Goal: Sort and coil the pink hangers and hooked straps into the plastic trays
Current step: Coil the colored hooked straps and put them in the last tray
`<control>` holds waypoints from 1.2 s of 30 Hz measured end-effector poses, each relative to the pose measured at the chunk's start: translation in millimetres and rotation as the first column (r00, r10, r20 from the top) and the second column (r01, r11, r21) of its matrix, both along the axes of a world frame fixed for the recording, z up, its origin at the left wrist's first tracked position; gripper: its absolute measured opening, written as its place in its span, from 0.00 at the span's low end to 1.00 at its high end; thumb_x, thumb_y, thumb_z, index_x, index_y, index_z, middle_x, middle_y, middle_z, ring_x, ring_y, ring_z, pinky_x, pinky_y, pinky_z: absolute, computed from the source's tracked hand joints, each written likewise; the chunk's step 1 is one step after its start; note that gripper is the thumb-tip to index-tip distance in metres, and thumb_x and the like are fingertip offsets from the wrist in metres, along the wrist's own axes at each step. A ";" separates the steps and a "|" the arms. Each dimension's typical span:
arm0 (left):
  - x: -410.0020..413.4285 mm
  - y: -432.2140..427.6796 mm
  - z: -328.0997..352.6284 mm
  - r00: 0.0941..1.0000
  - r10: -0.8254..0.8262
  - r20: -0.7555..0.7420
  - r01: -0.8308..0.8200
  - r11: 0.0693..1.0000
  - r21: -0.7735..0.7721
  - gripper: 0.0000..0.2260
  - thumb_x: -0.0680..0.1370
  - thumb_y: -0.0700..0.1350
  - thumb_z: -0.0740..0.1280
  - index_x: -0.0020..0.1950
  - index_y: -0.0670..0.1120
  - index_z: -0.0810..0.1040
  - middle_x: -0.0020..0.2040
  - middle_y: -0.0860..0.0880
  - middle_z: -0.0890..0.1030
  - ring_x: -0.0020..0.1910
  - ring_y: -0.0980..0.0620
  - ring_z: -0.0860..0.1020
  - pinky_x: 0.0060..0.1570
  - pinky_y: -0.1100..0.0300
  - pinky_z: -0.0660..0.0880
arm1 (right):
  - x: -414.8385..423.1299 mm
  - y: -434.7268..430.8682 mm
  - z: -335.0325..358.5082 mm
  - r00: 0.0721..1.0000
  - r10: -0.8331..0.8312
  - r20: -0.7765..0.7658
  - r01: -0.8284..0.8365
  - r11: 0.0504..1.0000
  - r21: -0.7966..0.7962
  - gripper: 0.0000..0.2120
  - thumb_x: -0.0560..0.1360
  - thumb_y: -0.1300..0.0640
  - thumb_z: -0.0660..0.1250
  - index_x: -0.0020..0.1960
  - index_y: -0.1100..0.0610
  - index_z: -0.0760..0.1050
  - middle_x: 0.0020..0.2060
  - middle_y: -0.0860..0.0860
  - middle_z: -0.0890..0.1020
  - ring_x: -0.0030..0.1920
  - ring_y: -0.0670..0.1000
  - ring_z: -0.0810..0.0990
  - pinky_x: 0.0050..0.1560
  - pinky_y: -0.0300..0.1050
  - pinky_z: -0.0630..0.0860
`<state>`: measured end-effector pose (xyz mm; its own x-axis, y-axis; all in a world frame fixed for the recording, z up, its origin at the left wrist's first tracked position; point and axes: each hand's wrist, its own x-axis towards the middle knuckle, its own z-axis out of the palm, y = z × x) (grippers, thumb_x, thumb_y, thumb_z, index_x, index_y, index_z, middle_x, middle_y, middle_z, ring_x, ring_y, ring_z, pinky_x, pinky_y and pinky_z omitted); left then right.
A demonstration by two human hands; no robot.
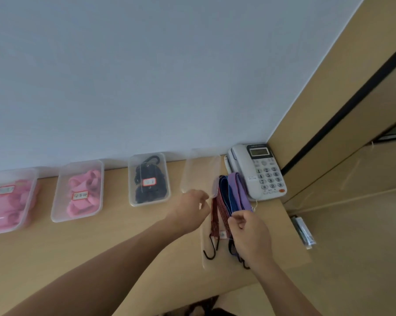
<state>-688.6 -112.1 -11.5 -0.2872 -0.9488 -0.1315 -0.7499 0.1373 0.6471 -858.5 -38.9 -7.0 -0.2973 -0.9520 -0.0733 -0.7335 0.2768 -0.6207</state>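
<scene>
The hooked straps (pixel 224 201), striped red, blue and purple, lie bunched near the worktop's (pixel 124 236) right end, just beside the telephone (pixel 261 169). Their long axis runs from the back edge toward the front edge, with the black hooks (pixel 212 249) at the front end. The right hand (pixel 251 236) pinches the bundle about mid-length. The left hand (pixel 190 210) is curled at the near corner of the empty clear tray (pixel 199 169); whether it grips anything I cannot tell. It seems best to separate one strap and wind it from the hook end, keeping the loops tight enough to fit the tray.
</scene>
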 end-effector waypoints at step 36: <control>-107.7 29.1 96.6 0.843 0.129 -0.523 0.017 0.964 0.267 0.06 0.75 0.41 0.73 0.40 0.45 0.79 0.33 0.53 0.83 0.34 0.58 0.79 0.38 0.64 0.74 | -97.5 -53.1 90.8 0.414 0.207 0.886 -0.113 0.978 -0.176 0.09 0.77 0.67 0.66 0.56 0.60 0.79 0.37 0.56 0.84 0.32 0.47 0.81 0.32 0.38 0.77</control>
<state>-796.2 -83.0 85.1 -0.3294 -0.9207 -0.2094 -0.2813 -0.1160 0.9526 -956.0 -92.0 83.8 0.0508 -0.9906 -0.1273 0.2251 0.1356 -0.9649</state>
